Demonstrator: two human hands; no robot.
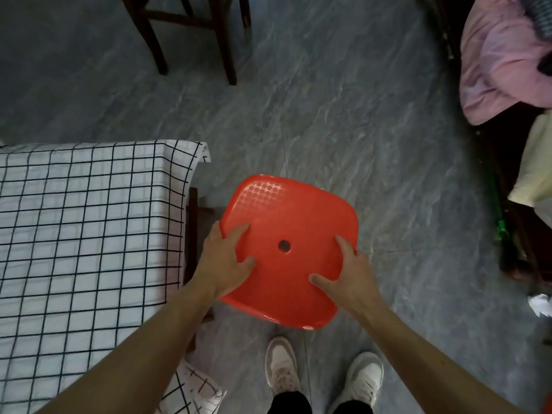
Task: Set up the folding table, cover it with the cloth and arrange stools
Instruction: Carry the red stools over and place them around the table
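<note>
On the red stool (289,252) both hands lay across the seat: the left hand (223,262) at its left edge, thumb and a finger spread over the top, the right hand (348,271) at its right side, fingers splayed and curling at the rim. Neither plainly clamped it. That seat was glossy moulded plastic, a rounded square with a small round hole in the middle and a star-like embossed pattern catching light at the far corner. It hung just beside the table's corner, where a white cloth (89,222) with a thin black grid draped over the edge. Grey marbled floor (343,115) lay beneath, pale shoes (363,377) below.
</note>
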